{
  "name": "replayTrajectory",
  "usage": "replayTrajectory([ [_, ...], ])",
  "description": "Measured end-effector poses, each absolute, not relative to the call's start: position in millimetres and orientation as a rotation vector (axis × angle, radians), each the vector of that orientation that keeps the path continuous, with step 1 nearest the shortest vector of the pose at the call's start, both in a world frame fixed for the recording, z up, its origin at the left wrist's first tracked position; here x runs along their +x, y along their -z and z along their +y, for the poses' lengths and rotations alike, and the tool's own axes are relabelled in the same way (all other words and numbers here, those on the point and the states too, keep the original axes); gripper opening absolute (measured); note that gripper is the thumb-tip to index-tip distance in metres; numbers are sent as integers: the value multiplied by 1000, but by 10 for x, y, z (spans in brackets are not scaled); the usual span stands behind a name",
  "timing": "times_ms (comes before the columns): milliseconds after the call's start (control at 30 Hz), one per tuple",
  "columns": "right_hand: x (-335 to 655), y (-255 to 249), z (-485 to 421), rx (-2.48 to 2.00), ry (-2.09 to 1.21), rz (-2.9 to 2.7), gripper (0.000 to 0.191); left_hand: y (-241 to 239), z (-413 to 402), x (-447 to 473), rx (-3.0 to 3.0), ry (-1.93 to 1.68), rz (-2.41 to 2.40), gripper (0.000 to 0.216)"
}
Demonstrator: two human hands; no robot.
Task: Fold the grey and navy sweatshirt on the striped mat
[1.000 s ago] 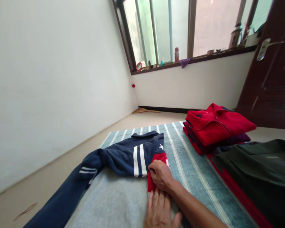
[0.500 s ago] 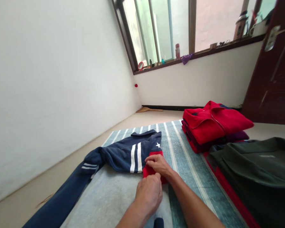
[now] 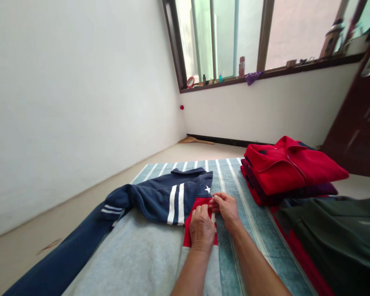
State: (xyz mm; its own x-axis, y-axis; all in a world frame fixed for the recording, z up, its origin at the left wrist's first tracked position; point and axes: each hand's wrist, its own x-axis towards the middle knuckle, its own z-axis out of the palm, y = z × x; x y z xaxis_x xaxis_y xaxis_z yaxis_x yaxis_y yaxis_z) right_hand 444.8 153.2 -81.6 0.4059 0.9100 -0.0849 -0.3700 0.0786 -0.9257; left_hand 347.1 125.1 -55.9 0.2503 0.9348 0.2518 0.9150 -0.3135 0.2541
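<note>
A jacket (image 3: 156, 255) with a navy top, two white stripes, a white star, a red band and a pale grey body lies spread before me. One navy sleeve (image 3: 70, 242) stretches toward the lower left. On the red band, my left hand (image 3: 202, 228) rests with bent fingers closed at the front edge of the cloth. Just right of it, my right hand (image 3: 226, 207) pinches the jacket's edge below the star, thumb and forefinger together. What exactly sits between those fingertips is too small to tell. The collar lies at the far end.
The jacket lies on a blue-green striped cover (image 3: 242, 189). To the right are a stack of folded red clothes (image 3: 291, 164) and dark green folded clothing (image 3: 336, 230). Beyond are a broom (image 3: 200, 141) on the floor, a windowsill with small items, and a dark door (image 3: 354, 119).
My left hand has moved up and right onto the red band, its fist loosened. My right hand has shifted right to the jacket's edge. The view has turned slightly left.
</note>
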Motion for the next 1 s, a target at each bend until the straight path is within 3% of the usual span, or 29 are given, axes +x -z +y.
replayTrajectory([
  [200,4711,825,1712,-1301,-868,-662,33,683,1352,3428,2299,-822,1731,37],
  [433,5032,600,2422,-1423,-845,-960,55,713,1349,3416,2243,-892,1664,39],
  [867,5049,663,2687,-1445,-767,-1282,48,762,1372,3440,2198,-1009,1632,33],
  [1000,5046,581,2755,-1571,-723,-1475,36,815,1401,3446,2198,-1115,1623,37],
])
